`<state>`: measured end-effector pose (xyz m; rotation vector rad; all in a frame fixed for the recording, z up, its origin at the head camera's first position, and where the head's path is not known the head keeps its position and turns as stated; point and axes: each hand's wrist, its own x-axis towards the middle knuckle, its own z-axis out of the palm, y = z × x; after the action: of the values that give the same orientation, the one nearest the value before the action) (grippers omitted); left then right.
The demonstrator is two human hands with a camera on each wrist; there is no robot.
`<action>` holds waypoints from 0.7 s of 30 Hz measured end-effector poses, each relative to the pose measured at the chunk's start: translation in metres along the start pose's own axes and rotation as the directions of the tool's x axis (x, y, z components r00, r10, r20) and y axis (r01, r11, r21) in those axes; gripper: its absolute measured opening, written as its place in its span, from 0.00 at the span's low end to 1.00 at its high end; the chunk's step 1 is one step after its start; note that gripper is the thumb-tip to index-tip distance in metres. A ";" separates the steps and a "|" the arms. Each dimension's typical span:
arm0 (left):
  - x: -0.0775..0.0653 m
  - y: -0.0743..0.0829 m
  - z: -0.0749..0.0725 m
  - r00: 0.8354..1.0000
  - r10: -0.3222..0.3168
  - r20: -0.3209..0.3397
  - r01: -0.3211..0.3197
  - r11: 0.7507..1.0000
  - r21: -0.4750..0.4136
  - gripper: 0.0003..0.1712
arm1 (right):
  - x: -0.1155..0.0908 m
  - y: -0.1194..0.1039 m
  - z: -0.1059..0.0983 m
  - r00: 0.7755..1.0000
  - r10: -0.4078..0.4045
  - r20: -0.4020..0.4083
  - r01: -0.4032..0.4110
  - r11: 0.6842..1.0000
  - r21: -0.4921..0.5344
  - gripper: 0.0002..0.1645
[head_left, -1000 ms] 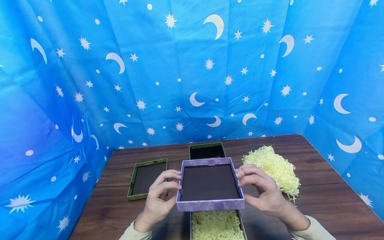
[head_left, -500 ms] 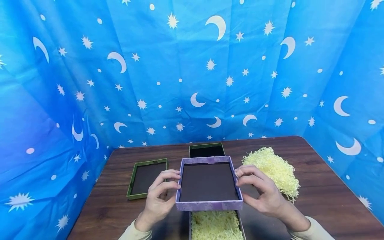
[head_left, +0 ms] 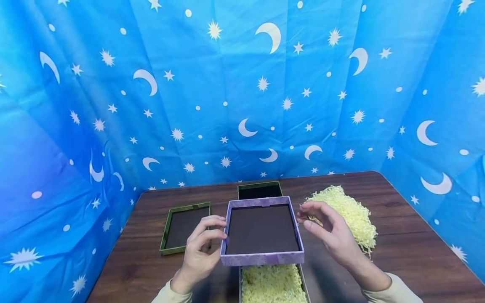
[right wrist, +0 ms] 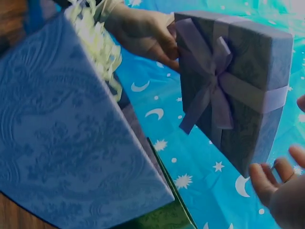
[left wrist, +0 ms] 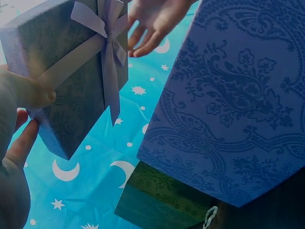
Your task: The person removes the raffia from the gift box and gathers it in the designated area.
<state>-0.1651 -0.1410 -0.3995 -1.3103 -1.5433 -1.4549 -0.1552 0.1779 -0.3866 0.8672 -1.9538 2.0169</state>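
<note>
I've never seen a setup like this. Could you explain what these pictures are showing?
There's no machine here: these are a person's bare hands. The wide picture comes from a camera worn on the head, looking forward and down. The two darker, tilted ones come from cameras on each wrist.

On the wooden table, a patterned purple box holds yellow shredded paper. A loose paper pile lies on the right, a green lid on the left, and a green box behind.

The left hand holds a purple lid, inside facing the head camera; the wrist views show its ribbon bow. The right hand is beside the lid and seems not to touch it.
</note>
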 end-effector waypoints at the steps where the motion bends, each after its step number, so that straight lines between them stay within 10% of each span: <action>1: 0.000 0.000 0.000 1.000 0.000 0.000 0.000 1.000 0.004 0.19 | 0.000 0.000 0.000 1.000 0.018 0.010 -0.019 0.999 0.041 0.17; 7: -0.001 0.000 0.002 1.000 -0.006 -0.002 0.006 1.000 0.011 0.18 | 0.000 0.001 -0.002 0.984 0.121 0.128 -0.157 0.933 0.325 0.19; 21: 0.000 -0.002 0.004 1.000 0.007 -0.024 -0.005 0.998 0.059 0.14 | 0.005 -0.002 0.002 0.906 0.369 0.209 -0.423 0.798 0.428 0.18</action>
<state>-0.1666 -0.1370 -0.4012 -1.2572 -1.5532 -1.4060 -0.1573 0.1748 -0.3824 0.7092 -1.8528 2.8265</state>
